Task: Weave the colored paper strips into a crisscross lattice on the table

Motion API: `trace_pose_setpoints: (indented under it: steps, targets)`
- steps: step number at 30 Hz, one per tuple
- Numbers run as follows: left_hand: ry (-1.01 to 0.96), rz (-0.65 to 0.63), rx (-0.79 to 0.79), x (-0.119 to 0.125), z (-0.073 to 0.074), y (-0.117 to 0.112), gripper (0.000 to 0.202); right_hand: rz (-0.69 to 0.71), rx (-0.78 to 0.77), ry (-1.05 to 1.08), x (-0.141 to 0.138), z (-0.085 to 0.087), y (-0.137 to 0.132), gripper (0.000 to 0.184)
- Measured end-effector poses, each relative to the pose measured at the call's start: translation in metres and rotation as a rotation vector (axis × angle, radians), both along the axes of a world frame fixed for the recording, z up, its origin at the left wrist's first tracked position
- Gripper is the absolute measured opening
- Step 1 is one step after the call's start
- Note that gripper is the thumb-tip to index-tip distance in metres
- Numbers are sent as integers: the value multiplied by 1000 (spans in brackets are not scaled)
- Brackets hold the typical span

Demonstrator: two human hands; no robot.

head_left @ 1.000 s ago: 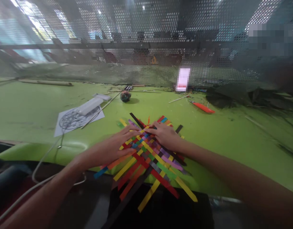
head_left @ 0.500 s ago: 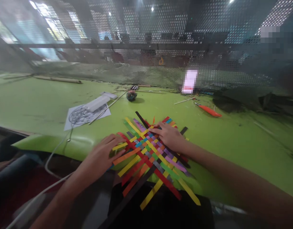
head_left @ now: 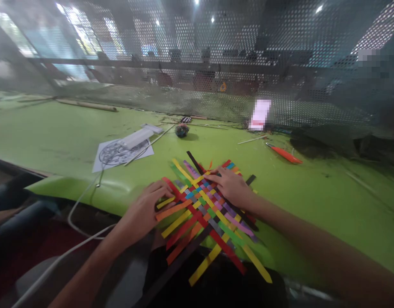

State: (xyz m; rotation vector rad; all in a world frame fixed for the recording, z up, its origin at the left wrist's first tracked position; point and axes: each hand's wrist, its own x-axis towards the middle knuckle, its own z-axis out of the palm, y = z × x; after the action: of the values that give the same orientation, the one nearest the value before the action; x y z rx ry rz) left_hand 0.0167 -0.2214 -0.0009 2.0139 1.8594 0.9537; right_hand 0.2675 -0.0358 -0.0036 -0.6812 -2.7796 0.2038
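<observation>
A mat of woven coloured strips (head_left: 201, 199) lies at the front edge of the table, its loose ends fanning out on all sides. At its left edge, my left hand (head_left: 150, 205) curls its fingers and thumb around the loose strips, near a red strip (head_left: 171, 187) and a short yellow end (head_left: 165, 202). An orange strip (head_left: 173, 210) crosses the thumb side and partly hides it. My right hand (head_left: 232, 186) rests on the far right part of the weave with fingers stretched out, their tips by a yellow strip (head_left: 199, 179). Its palm hides some strips.
The green tabletop (head_left: 312, 201) holds an orange-handled cutter (head_left: 285, 155), a small dark ball (head_left: 182, 130), a printed sheet (head_left: 100, 158) and a white power strip (head_left: 137, 139) with its cable (head_left: 73, 209). A mesh screen (head_left: 184, 85) borders the back, where a bamboo stick (head_left: 87, 105) lies.
The view has shifted slightly, so everything sits a little to the right and lower. My left fingers have closed in towards the red strip at the mat's edge. The right hand stays on the weave.
</observation>
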Motion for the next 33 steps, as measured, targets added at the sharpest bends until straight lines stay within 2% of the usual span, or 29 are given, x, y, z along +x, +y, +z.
trace_pose_setpoints:
  steps: [4, 7, 11, 14, 17, 20, 24, 29, 33]
  targets:
    - [-5, -49, -11, -5, 0, 3, 20, 7, -4, -12, 0, 0, 0, 53]
    - [10, -57, -33, -18, 5, 4, 22, 6, 0, -5, -1, -1, 0, 52]
    - [66, -73, -23, -34, 28, 1, 27, -10, -25, -6, -1, -2, 1, 54]
    - [135, -209, -32, -31, 50, 2, 24, -1, -30, 9, 0, -3, 1, 56]
    - [202, -339, -47, -17, 63, 14, 28, -1, -21, 17, 0, -3, 1, 56]
    - [315, -428, -87, -4, 61, 32, 26, -13, -6, 11, -1, -3, 0, 54]
    - [354, -508, -97, -1, 50, 49, 27, -15, 2, -5, -2, -3, 0, 51]
    - [377, -542, -60, -6, 36, 53, 25, -26, -15, 0, -2, -6, 1, 51]
    - [442, -566, -56, -6, 31, 52, 25, -22, -21, 3, -2, -4, 0, 51]
